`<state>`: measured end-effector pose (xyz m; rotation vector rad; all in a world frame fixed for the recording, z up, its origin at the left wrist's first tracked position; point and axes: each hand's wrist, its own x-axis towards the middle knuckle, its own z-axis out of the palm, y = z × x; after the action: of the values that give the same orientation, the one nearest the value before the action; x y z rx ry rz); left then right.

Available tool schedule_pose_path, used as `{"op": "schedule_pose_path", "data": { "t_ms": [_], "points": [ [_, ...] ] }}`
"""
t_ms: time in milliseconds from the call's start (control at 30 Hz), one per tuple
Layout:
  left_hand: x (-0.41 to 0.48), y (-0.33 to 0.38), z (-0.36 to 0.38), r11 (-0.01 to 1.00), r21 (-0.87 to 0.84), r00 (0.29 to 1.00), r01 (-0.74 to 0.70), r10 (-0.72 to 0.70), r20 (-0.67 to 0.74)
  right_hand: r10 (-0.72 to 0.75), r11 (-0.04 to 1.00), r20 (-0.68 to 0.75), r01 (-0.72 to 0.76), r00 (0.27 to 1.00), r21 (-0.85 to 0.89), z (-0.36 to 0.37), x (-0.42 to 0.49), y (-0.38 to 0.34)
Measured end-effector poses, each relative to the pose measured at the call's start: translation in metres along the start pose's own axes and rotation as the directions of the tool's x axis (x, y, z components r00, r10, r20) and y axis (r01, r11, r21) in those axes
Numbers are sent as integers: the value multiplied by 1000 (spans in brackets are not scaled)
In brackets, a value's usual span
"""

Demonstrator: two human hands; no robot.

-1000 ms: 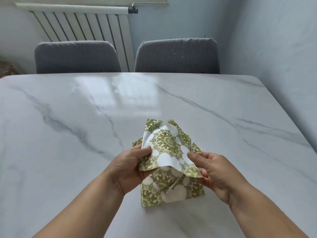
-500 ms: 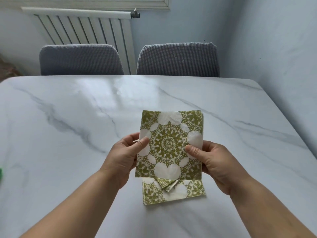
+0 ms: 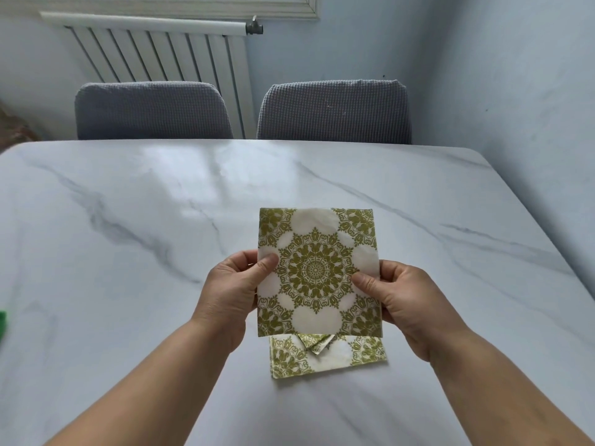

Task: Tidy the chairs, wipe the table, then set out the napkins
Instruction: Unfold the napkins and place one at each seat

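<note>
A square white napkin (image 3: 317, 270) with a green mandala print is held flat above the white marble table (image 3: 128, 236). My left hand (image 3: 231, 294) pinches its left edge, thumb on top. My right hand (image 3: 399, 304) pinches its right edge the same way. Below it, a small pile of matching napkins (image 3: 325, 357) lies on the table near the front, one with a folded corner sticking up. Two grey fabric chairs, one on the left (image 3: 151, 111) and one on the right (image 3: 335, 111), stand pushed in at the far side.
A white radiator (image 3: 161, 56) hangs on the back wall under a window sill. A pale wall runs along the table's right side. A bit of green cloth (image 3: 2, 323) shows at the left edge of the table.
The napkin was crumpled and half lifted off the pile a second ago. Both hands have spread it out flat and raised it slightly; the view has tilted up a little.
</note>
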<state>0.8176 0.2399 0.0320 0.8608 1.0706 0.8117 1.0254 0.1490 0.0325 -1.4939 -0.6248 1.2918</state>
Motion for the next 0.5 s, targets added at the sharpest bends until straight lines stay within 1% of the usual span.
{"op": "schedule_pose_path", "data": {
  "t_ms": [133, 333, 400, 467, 500],
  "points": [
    [0, 0, 0, 1000, 4, 1000, 13, -13, -1, -8, 1000, -7, 8, 1000, -10, 1, 2, 1],
    [4, 7, 3, 999, -18, 999, 30, -30, -27, -32, 992, -35, 27, 999, -119, -1, 5, -2],
    [9, 11, 6, 999, -43, 997, 24, -27, -70, -11, 998, 7, 12, 1000, -68, -3, 7, -4],
    [14, 15, 10, 998, -63, 994, 12, -19, -112, 48, 997, 103, -54, 994, 48, -4, 8, -7],
    [18, 17, 13, 997, -73, 991, 8, -18, -132, 75, 994, 133, -85, 988, 72, -3, 8, -7]
  ]
}}
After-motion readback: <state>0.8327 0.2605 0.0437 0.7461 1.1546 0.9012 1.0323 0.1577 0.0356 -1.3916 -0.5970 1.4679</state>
